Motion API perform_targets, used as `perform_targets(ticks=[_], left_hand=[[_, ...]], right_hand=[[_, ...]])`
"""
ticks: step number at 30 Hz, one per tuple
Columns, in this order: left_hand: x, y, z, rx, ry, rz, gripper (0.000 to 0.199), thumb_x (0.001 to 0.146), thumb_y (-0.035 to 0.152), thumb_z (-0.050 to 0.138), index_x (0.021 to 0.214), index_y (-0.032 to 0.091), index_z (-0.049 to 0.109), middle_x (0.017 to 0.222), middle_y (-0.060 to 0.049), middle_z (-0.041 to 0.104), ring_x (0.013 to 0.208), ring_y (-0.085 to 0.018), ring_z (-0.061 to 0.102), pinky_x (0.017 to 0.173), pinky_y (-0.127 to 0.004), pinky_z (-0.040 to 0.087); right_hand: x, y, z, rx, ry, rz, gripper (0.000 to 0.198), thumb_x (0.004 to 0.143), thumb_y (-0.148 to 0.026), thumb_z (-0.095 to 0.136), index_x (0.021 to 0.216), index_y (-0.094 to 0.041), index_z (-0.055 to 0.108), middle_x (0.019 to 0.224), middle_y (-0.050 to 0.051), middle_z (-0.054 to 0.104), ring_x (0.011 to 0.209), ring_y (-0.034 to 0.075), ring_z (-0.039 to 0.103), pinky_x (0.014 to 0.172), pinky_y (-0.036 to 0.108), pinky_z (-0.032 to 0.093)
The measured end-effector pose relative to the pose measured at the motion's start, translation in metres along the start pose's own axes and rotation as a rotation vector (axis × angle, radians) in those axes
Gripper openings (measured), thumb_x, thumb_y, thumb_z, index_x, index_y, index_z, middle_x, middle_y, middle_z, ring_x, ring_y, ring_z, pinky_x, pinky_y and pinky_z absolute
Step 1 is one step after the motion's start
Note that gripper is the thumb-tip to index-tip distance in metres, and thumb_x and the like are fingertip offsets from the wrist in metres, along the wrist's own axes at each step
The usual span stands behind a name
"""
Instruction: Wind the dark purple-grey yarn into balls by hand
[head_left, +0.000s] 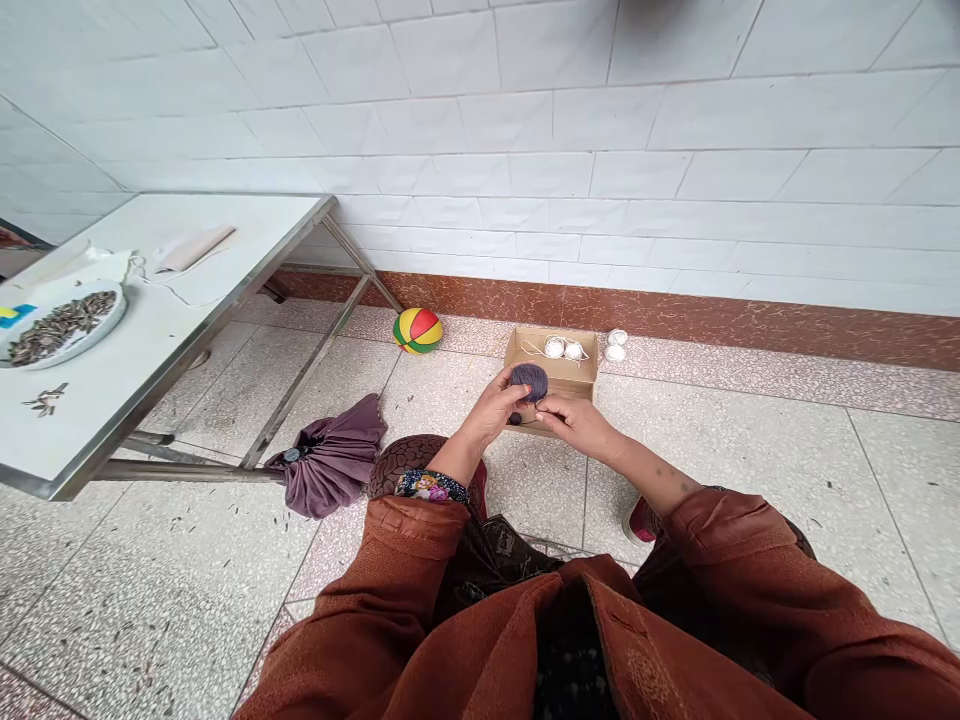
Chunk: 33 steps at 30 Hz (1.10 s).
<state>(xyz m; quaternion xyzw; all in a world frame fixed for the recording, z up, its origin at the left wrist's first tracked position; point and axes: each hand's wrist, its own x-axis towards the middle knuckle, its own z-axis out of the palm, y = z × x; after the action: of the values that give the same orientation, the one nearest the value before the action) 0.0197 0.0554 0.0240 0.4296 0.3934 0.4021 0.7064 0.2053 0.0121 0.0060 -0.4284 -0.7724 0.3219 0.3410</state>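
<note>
A dark purple-grey ball of yarn (529,381) is held up in my left hand (498,402), its thumb pressed across the lower front. Close on its right, the fingers of my right hand (574,420) are pinched at the ball's lower edge, seemingly on a strand of the yarn; the strand is hard to make out. Beneath both hands lies an open cardboard box (586,378) on the floor. Inside it, toward the wall, are two small white yarn balls (564,348) with loose ends. A small dark ball (515,419) shows just below my left hand, partly hidden.
Two more white balls (616,345) rest right of the box. A striped ball (418,330) lies by the wall. Left stands a metal-framed table (172,370) bearing a plate (116,318) of seeds or husks. A folded purple umbrella (334,455) leans near the table leg.
</note>
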Motion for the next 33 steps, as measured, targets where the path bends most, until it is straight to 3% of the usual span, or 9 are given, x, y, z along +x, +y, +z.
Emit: perform_targets(ticks=[4, 7, 11, 14, 19, 23, 29, 33], left_hand=[[-0.002, -0.002, -0.002, 0.166, -0.025, -0.042, 0.059, 0.072, 0.03, 0.073, 0.13, 0.021, 0.063, 0.116, -0.006, 0.065, 0.086, -0.015, 0.058, 0.07, -0.025, 0.044], [-0.005, -0.003, -0.002, 0.216, -0.145, -0.098, 0.07, 0.073, 0.031, 0.074, 0.141, 0.026, 0.056, 0.119, -0.007, 0.063, 0.083, -0.015, 0.058, 0.068, -0.026, 0.045], [-0.011, -0.001, 0.001, 0.118, -0.361, -0.128, 0.077, 0.073, 0.034, 0.077, 0.146, 0.032, 0.052, 0.127, -0.008, 0.061, 0.093, -0.018, 0.06, 0.071, -0.026, 0.048], [-0.015, 0.005, 0.005, -0.028, -0.408, -0.125, 0.075, 0.073, 0.034, 0.077, 0.144, 0.033, 0.053, 0.132, -0.009, 0.06, 0.097, -0.019, 0.062, 0.074, -0.027, 0.05], [-0.013, 0.007, 0.007, -0.199, -0.279, -0.063, 0.064, 0.072, 0.038, 0.078, 0.133, 0.023, 0.062, 0.121, -0.011, 0.066, 0.091, -0.018, 0.064, 0.073, -0.028, 0.051], [-0.005, 0.003, 0.004, -0.195, -0.086, 0.001, 0.049, 0.07, 0.033, 0.08, 0.116, 0.018, 0.068, 0.113, -0.009, 0.069, 0.093, -0.018, 0.063, 0.076, -0.027, 0.048], [0.0, 0.002, -0.001, 0.109, 0.02, 0.071, 0.052, 0.068, 0.025, 0.076, 0.119, 0.018, 0.066, 0.114, -0.006, 0.068, 0.106, -0.021, 0.061, 0.093, -0.032, 0.045], [0.0, -0.001, -0.001, 0.265, -0.021, 0.019, 0.067, 0.064, 0.021, 0.077, 0.129, 0.018, 0.059, 0.112, -0.007, 0.067, 0.103, -0.021, 0.061, 0.097, -0.036, 0.045]], right_hand=[[0.001, -0.013, -0.019, 0.088, 0.05, -0.047, 0.016, 0.098, -0.031, 0.059, 0.094, -0.023, 0.072, 0.085, 0.002, 0.071, 0.075, 0.017, 0.064, 0.072, 0.029, 0.048], [0.006, -0.014, -0.034, 0.109, 0.184, -0.024, 0.017, 0.096, -0.034, 0.062, 0.089, -0.024, 0.073, 0.083, 0.003, 0.069, 0.077, 0.018, 0.063, 0.075, 0.032, 0.049], [0.014, -0.006, -0.036, 0.121, 0.279, 0.027, 0.019, 0.094, -0.036, 0.063, 0.082, -0.024, 0.071, 0.081, 0.003, 0.069, 0.081, 0.02, 0.062, 0.079, 0.034, 0.049], [0.015, 0.003, -0.025, 0.16, 0.303, 0.113, 0.021, 0.094, -0.038, 0.06, 0.081, -0.023, 0.068, 0.081, 0.003, 0.067, 0.079, 0.019, 0.062, 0.077, 0.033, 0.049], [0.01, 0.015, -0.005, 0.119, 0.248, 0.271, 0.022, 0.096, -0.035, 0.05, 0.084, -0.022, 0.063, 0.075, 0.001, 0.064, 0.071, 0.019, 0.06, 0.069, 0.031, 0.046], [0.004, 0.012, 0.002, 0.024, 0.152, 0.169, 0.018, 0.095, -0.031, 0.052, 0.087, -0.022, 0.064, 0.081, 0.004, 0.068, 0.08, 0.021, 0.063, 0.075, 0.032, 0.048], [-0.002, -0.015, -0.012, 0.066, 0.011, 0.009, 0.019, 0.098, -0.034, 0.056, 0.092, -0.022, 0.069, 0.086, 0.004, 0.071, 0.079, 0.019, 0.064, 0.075, 0.032, 0.049], [0.0, -0.027, -0.035, 0.157, 0.074, 0.018, 0.02, 0.096, -0.038, 0.061, 0.09, -0.023, 0.072, 0.083, 0.003, 0.071, 0.076, 0.018, 0.064, 0.073, 0.032, 0.049]])
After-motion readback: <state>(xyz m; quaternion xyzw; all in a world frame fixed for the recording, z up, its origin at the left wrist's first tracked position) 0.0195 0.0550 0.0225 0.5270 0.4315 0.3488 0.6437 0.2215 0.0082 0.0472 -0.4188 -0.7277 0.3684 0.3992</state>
